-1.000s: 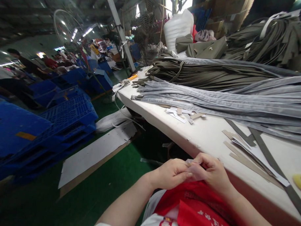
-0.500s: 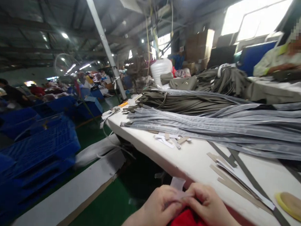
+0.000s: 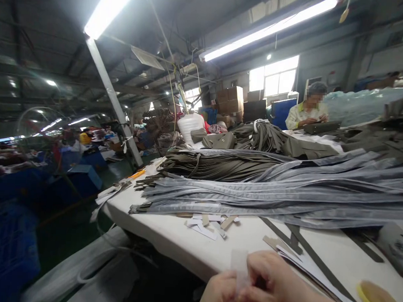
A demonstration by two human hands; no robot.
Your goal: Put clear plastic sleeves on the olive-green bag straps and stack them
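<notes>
A thin translucent whitish strip [image 3: 240, 264] stands up between my two hands at the front edge of the table. My left hand [image 3: 219, 291] is closed on its lower part, and part of that hand is cut off by the frame's bottom. Beside it, my right hand [image 3: 271, 281] pinches the same strip with curled fingers. Just right of my hands lie white and tan paper strips [image 3: 303, 262] and a long dark grey strip [image 3: 320, 256]. Near the bottom right rests a round tan disc with a yellow rim [image 3: 379, 298].
Long bundles of grey strips [image 3: 269, 199] and dark olive strips [image 3: 221, 165] cover the white table [image 3: 172, 231]. Small scraps [image 3: 214, 226] lie in front. A person [image 3: 308, 110] sits beyond the table. Blue pallets [image 3: 11, 245] stand low on the left.
My view has tilted up and turned right, bringing the seated person fully into sight. My hands sit lower in view, still on the strip, more of which now shows above the fingers.
</notes>
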